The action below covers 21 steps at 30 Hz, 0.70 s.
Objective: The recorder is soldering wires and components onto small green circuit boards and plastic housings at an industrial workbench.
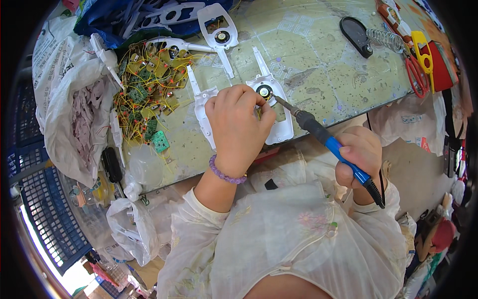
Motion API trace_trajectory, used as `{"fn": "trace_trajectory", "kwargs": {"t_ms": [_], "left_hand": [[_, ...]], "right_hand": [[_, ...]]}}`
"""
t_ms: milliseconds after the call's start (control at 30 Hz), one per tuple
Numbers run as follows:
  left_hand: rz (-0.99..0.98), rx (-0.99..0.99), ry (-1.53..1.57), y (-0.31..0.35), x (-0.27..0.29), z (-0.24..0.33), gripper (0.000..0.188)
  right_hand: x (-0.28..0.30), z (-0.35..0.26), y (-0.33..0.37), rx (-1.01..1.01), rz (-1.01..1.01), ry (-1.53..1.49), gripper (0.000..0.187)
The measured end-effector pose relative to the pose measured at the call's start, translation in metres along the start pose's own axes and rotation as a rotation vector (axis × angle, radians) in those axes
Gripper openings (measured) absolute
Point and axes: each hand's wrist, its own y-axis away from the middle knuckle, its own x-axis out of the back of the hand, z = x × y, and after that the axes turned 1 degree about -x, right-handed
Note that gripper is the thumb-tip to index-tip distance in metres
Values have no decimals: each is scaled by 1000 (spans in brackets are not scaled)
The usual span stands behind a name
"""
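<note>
My right hand is closed around the blue handle of a soldering iron. The iron's tip points up and left to a small round speaker set in a white plastic housing half. From the left, my left hand reaches over that housing, fingers pinched together beside the speaker; what they hold is hidden or too small to name. Another white housing piece lies left of my left hand, partly covered by it. Farther back are more white housings, one with a speaker.
A heap of small circuit boards with yellow wires lies on the table's left, next to plastic bags. At the back right are a coil-spring iron stand, red-handled scissors and a yellow tool. The table's front edge runs close to my hands.
</note>
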Motion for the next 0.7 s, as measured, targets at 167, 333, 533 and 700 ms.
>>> {"fn": "trace_trajectory", "kwargs": {"t_ms": [167, 333, 533, 700], "left_hand": [[-3, 7, 12, 1, 0, -1, 7], [8, 2, -9, 1, 0, 0, 7], [27, -5, -4, 0, -2, 0, 8], [23, -24, -6, -3, -1, 1, 7]], "right_hand": [[-3, -2, 1, 36, 16, 53, 34], [-2, -2, 5, 24, 79, 66, 34], [8, 2, 12, -11, 356, 204, 36], [41, 6, 9, -11, 664, 466, 37]]}}
